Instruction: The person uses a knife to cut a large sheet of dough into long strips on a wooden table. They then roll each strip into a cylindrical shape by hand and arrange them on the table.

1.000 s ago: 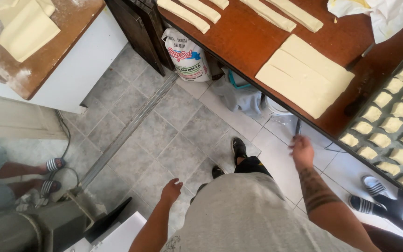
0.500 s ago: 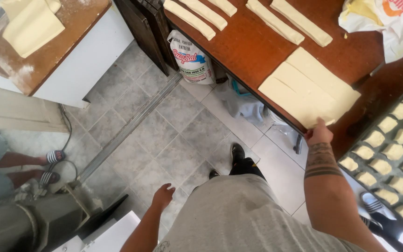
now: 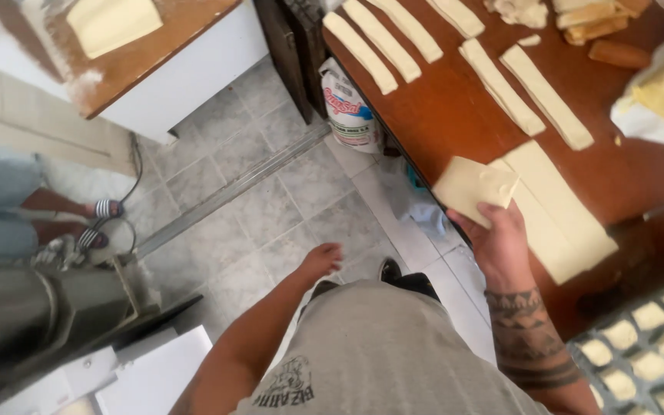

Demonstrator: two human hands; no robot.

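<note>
At the desk (image 3: 455, 115) edge, the right hand (image 3: 501, 246) pinches a dough sheet (image 3: 474, 188), grip closed on it. Left hand (image 3: 320, 260) hangs open above the floor (image 3: 270, 207).

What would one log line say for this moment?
right hand: lifting dough sheet | left hand: free, above floor | table: dough strips
</note>
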